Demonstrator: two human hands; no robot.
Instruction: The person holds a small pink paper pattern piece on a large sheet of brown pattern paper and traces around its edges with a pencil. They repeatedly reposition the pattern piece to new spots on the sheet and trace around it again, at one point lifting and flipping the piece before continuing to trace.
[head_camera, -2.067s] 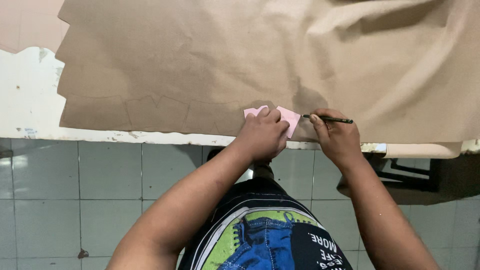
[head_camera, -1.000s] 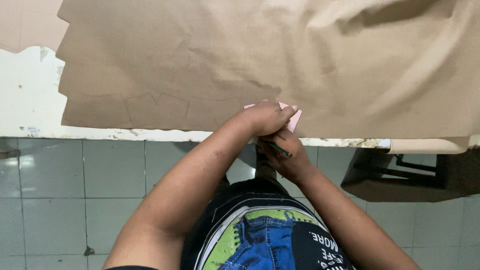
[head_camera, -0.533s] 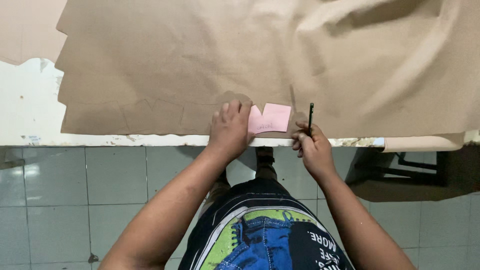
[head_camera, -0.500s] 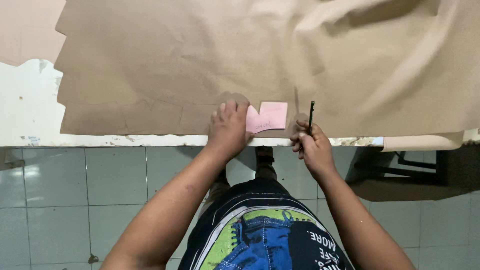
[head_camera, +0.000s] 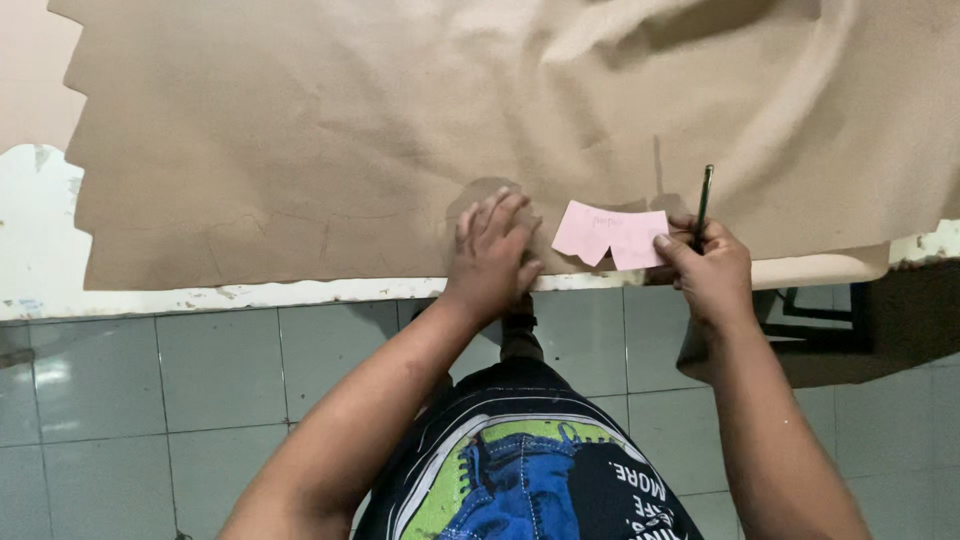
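- Left hand (head_camera: 492, 252) lies flat, fingers spread, pressing the brown paper (head_camera: 400, 130) at the table's near edge.
- Right hand (head_camera: 712, 272) pinches a pencil (head_camera: 703, 195), fingertips touching the pink card (head_camera: 612, 234).
- Card looks light, thin, bendable; best pinned flat by its edges.

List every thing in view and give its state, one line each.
Brown paper sheet: spread over the table, creased, near edge at the table's edge.
Pink paper piece: flat on the brown sheet.
Pencil: upright in the right hand.
Left hand: palm down on the brown sheet.
Right hand: grips the pencil, fingertip on the pink piece.
Table: white, chipped, mostly covered.
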